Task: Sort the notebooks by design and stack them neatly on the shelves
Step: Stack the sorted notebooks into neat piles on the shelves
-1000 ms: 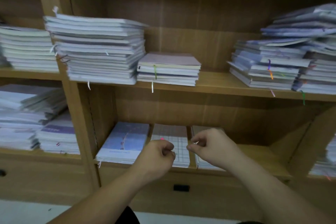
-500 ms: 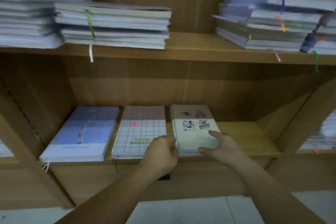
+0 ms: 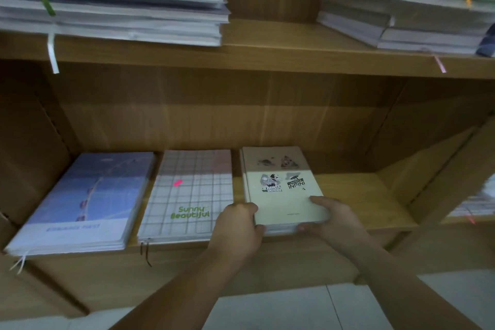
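Observation:
Three low notebook stacks lie side by side on the lower shelf [image 3: 356, 195]. At left is a blue stack with a Ferris wheel cover [image 3: 88, 195], in the middle a checked stack marked "Sunny Beautiful" [image 3: 192, 190], at right a cream stack with black cartoon prints [image 3: 281, 182]. My left hand [image 3: 238, 225] grips the cream stack's near left corner. My right hand [image 3: 332, 220] holds its near right corner, thumb on the cover, fingers under the front edge.
The upper shelf [image 3: 267, 45] carries a tall pile of white notebooks [image 3: 115, 0] at left and a slanted bluish pile [image 3: 407, 8] at right, with ribbon markers hanging over the edge. A slanted divider [image 3: 442, 169] bounds the lower bay's right side. White floor tiles [image 3: 281, 308] lie below.
My hands dropped from in front of the shelf onto the cream stack and closed on its near corners. The camera moved closer and lower.

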